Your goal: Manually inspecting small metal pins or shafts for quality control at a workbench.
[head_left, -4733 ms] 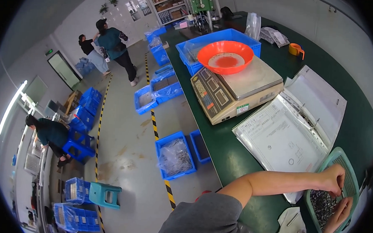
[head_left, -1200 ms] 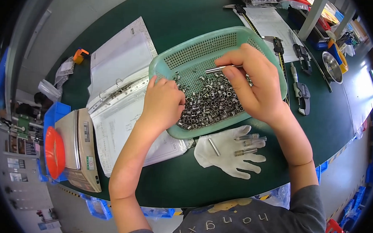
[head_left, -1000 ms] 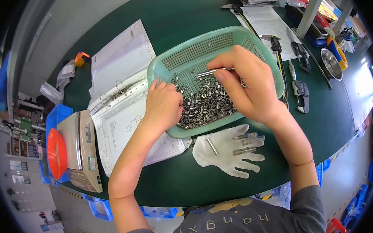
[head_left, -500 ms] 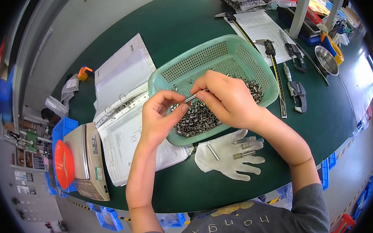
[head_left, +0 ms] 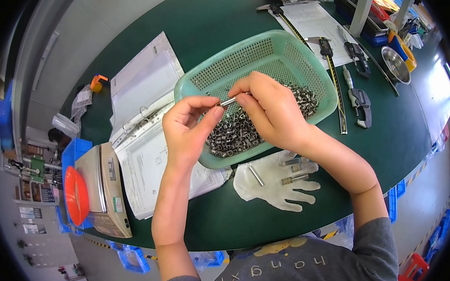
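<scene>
noted a slim metal pin (head_left: 228,102) between both hands, above the green mesh basket (head_left: 239,55). found right hand (head_left: 272,112) grasping the right end between thumb and forefinger – found left hand (head_left: 185,131) pinching the opposite end in thumb and fingertips. observed the pin tilted, with right end higher in view. cannot confirm any further small part inside the left-hand pinch; too small to read.

found in the basket a heap of small metal rings (head_left: 235,136), spread along the near side and toward the right end. logged on the green bench (head_left: 205,231), just beside the basket: a white glove (head_left: 271,189) laid flat, bearing a loose second pin (head_left: 256,176) and small clear tubes (head_left: 295,179).

recorded to the right: two calipers (head_left: 334,90), a micrometer (head_left: 360,103) and a round metal bowl (head_left: 395,65). recorded to the left: a ring binder (head_left: 150,162) spread wide, partly behind the left forearm – and, past it, a beige scale (head_left: 115,191) with an orange-red dish (head_left: 76,196).
</scene>
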Tool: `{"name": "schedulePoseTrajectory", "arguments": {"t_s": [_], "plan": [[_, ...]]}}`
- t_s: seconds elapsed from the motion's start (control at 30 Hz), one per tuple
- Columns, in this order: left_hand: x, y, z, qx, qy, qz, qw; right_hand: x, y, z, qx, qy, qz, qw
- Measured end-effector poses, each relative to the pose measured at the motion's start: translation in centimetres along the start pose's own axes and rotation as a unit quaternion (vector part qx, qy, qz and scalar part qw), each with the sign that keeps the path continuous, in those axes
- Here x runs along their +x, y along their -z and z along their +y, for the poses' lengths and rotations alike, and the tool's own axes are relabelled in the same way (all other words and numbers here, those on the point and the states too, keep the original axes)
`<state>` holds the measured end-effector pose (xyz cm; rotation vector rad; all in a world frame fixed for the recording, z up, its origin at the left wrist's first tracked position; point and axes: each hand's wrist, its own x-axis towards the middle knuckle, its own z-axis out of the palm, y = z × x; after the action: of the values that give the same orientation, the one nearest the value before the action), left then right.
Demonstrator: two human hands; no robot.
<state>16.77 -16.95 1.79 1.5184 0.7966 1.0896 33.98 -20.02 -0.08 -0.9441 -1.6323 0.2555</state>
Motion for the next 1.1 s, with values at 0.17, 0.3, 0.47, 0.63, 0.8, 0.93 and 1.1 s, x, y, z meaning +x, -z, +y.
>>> {"name": "schedulePoseTrajectory", "arguments": {"t_s": [0.17, 0.3, 0.47, 0.63, 0.8, 0.93, 1.1], "plan": [[0.0, -0.6, -0.4, 0.057, -0.091, -0.01, 0.994, -0.1, -0.1, -0.2, 0.012, -0.001, -0.015, 1.0], [0.4, -0.3, 0.8, -0.009, -0.002, -0.02, 1.0, 0.1, 0.2, -0.5, 0.005, -0.01, -0.064, 0.998], [1.3, 1.0, 0.8, 0.025, 0.054, -0.07, 0.996, 0.5, 1.0, -0.8, -0.028, -0.01, -0.071, 0.997], [1.1, 2.0, -0.8, 0.565, -0.109, -0.161, 0.802, 0.8, 2.1, -0.6, -0.027, -0.049, -0.031, 0.998], [1.7, 2.0, -1.8, 0.685, -0.022, -0.277, 0.673, 0.7, 1.7, -0.7, -0.03, -0.039, -0.037, 0.998], [2.4, 1.7, -2.3, 0.706, -0.015, -0.296, 0.643, 0.6, 1.7, -0.5, -0.038, -0.031, -0.034, 0.998], [2.8, 2.9, -1.9, 0.657, -0.019, -0.345, 0.67, 0.6, 1.6, -0.3, -0.033, -0.028, -0.033, 0.999]]}}
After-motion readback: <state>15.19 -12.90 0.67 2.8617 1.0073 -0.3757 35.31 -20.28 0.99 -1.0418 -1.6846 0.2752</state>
